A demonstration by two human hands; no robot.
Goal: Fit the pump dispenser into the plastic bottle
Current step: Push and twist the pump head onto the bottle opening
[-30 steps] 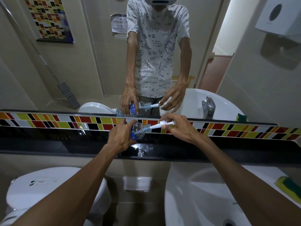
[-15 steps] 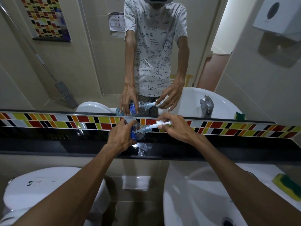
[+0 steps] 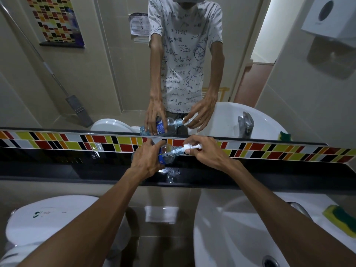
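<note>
Above the black ledge (image 3: 57, 166) under the mirror | my left hand (image 3: 146, 162) grips the tilted plastic bottle (image 3: 168, 152) | right hand (image 3: 207, 151) pinches the pump dispenser (image 3: 191, 147) at its neck | sink (image 3: 221, 228) below right, toilet (image 3: 48, 218) below left.

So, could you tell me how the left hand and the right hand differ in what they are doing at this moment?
The left hand wraps the body of the clear plastic bottle near its blue label, while the right hand pinches the white pump dispenser at the bottle's neck. The left hand closes its whole palm around the bottle; the right hand uses mainly its fingertips. Both hold their parts above the black ledge, with the bottle lying sideways.
</note>
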